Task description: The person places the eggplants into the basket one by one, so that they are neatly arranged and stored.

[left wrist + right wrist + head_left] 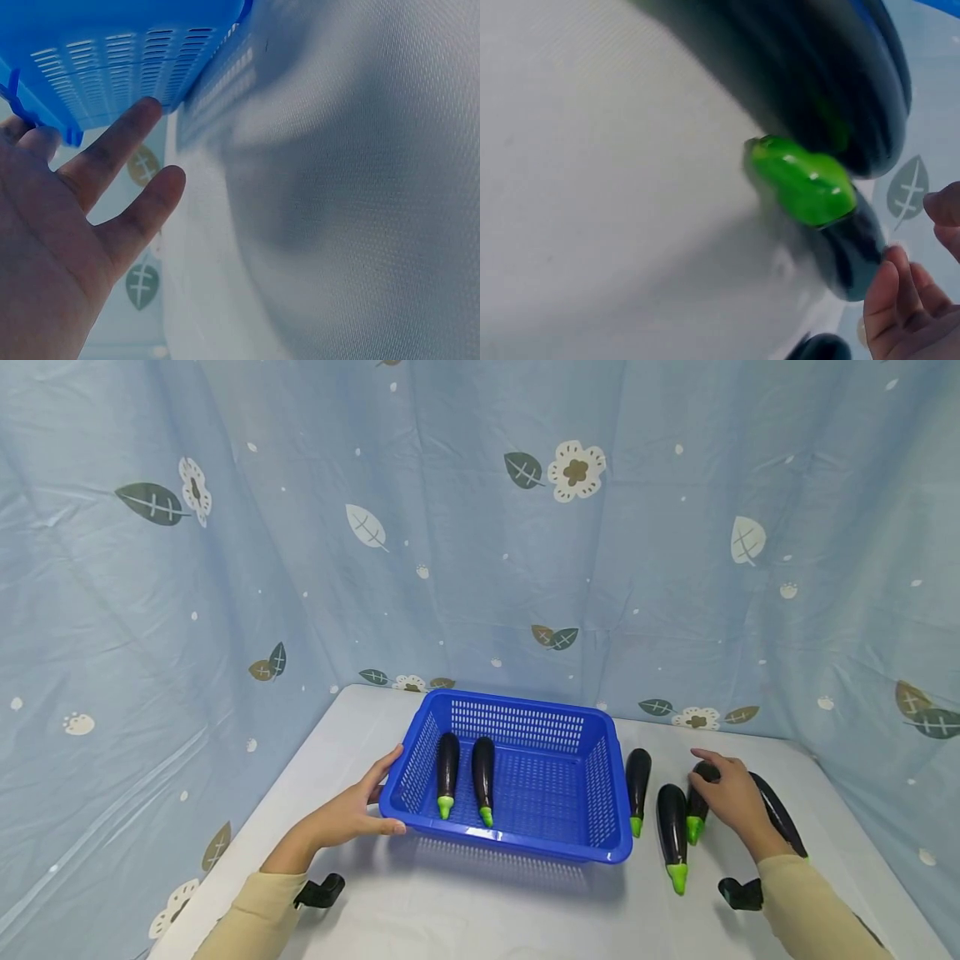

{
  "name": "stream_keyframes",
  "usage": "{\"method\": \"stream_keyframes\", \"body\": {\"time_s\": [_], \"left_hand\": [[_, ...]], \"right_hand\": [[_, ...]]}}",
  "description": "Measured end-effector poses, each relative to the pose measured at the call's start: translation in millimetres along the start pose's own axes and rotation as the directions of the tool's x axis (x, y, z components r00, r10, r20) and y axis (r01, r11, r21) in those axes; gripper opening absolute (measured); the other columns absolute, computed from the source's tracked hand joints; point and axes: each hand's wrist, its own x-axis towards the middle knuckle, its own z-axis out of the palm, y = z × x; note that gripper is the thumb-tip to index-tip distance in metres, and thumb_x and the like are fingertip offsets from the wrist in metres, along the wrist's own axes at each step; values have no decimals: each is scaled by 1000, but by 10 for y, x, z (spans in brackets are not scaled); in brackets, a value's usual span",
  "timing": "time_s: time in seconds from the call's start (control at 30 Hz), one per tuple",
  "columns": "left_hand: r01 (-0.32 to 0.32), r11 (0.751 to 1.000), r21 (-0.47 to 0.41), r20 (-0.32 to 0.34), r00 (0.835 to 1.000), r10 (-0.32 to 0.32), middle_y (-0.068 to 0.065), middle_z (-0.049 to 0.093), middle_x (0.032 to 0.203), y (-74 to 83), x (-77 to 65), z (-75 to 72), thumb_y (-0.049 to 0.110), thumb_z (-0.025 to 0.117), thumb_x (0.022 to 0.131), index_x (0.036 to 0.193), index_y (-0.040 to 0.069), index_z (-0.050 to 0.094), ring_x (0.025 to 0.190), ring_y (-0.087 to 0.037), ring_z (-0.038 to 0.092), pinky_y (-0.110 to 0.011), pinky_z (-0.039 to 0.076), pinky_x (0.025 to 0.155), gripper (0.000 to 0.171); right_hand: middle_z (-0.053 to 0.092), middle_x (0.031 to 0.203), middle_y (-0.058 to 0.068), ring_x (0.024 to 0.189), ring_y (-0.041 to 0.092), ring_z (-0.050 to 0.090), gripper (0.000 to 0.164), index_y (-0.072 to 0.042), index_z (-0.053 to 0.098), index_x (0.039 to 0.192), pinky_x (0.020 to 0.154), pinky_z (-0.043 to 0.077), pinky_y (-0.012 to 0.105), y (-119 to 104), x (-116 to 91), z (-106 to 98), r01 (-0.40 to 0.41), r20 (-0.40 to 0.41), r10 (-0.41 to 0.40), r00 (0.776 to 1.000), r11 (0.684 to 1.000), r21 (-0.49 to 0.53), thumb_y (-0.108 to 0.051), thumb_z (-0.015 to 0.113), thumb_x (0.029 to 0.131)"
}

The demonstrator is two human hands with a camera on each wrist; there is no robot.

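Observation:
A blue perforated plastic basket (517,839) stands on the table, with two dark eggplants (447,760) (483,768) lying side by side in its left half, green stem ends toward the front. At the basket's front left corner is my left hand (341,818), thumb along the front rim. Its fingers (139,214) spread straight beside and under the rim in the left wrist view. My right hand (731,797) reaches over an eggplant (697,810) right of the basket. Thumb and fingers (904,292) stand apart around its far rounded end, the fingertips right at the skin.
More eggplants lie on the white table (480,927): one beside the basket's right wall (637,777), one nearer the front (672,827), and one (780,814) partly behind the right hand. A blue patterned curtain (480,568) hangs around the table's back and sides.

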Motion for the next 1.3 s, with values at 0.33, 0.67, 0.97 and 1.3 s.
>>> {"method": "stream_keyframes", "body": {"time_s": [0.33, 0.67, 0.97, 1.3], "left_hand": [[0, 1000, -7, 1, 1000, 0, -25, 14, 166, -7, 6, 3, 31, 85, 83, 165, 29, 1, 138, -51, 42, -67, 40, 105, 117], [3, 1000, 1, -1, 1000, -3, -25, 14, 166, 12, -5, 0, 31, 85, 83, 165, 29, 1, 138, -51, 42, -68, 39, 106, 117], [15, 1000, 5, 2, 1000, -15, -25, 15, 166, 17, -13, -4, 31, 84, 83, 165, 29, 1, 138, -51, 43, -69, 37, 106, 116], [14, 1000, -2, 3, 1000, -14, -24, 13, 166, -4, 0, -1, 32, 85, 83, 164, 32, 1, 139, -52, 41, -69, 38, 106, 117]], "right_hand": [[30, 139, 48, 112, 56, 51, 56, 6, 44, 146, 88, 48, 67, 115, -34, 64, -124, -4, 124, 992, 992, 6, -20, 60, 98], [32, 143, 47, 132, 65, 30, 63, 7, 39, 147, 104, 31, 76, 127, -33, 60, -173, 69, 174, 982, 985, -23, -27, 60, 99], [33, 143, 47, 132, 65, 30, 60, 5, 43, 146, 104, 30, 75, 145, -28, 89, -171, 68, 173, 983, 985, -30, -26, 61, 98], [30, 144, 48, 133, 65, 29, 58, 6, 42, 146, 104, 30, 76, 153, -39, 130, -181, 54, 181, 982, 984, -2, -22, 60, 98]]}}
